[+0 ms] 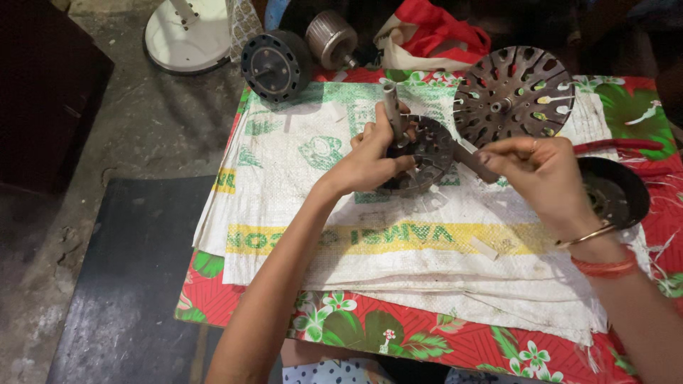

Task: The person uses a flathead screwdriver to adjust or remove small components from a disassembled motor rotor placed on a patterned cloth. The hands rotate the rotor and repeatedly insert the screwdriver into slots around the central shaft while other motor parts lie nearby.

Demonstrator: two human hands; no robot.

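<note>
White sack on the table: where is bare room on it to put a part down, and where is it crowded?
The white sack is bare left of the left hand, and along its near part below both hands. It is crowded at the far edge: the slotted metal disc, the black round part and the grey cylinder lie there. Beside the right hand a dark bowl-shaped part fills the right edge.

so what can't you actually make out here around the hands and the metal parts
- Head view: left hand covers where the shaft meets the round slotted core.
- Right hand hides most of the small grey piece it pinches.
- The dark bowl-shaped cover is partly behind the right wrist.
- Top edge cuts off the white round base.
</note>
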